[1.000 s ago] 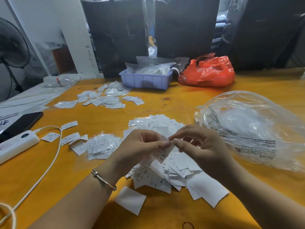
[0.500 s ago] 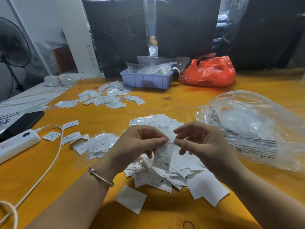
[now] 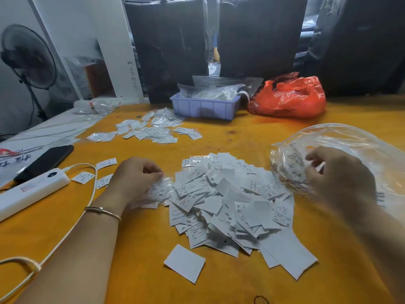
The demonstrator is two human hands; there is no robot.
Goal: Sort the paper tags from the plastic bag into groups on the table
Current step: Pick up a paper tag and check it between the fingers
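A big heap of white paper tags [image 3: 230,200] lies in the middle of the orange table [image 3: 252,132]. My left hand [image 3: 135,178] is down at the heap's left edge, its fingertips pinching a tag in a clear sleeve marked XS [image 3: 159,189] over the sleeved tags lying there. To the right lies the large clear plastic bag [image 3: 350,145]. My right hand [image 3: 337,178] is blurred at the bag's crumpled mouth, fingers loosely curled against the plastic. Another group of tags [image 3: 153,130] is spread farther back.
A few single tags [image 3: 106,163] lie by a white power strip [image 3: 32,189], its cable [image 3: 87,205] and a black phone [image 3: 46,161] at the left. A blue basket [image 3: 203,108] and a red bag [image 3: 289,97] stand at the back. A blank slip [image 3: 184,263] lies near me.
Both hands held one tag together above the heap. Now they have parted: the left carried the tag down to the left, the right swung over to the bag's mouth.
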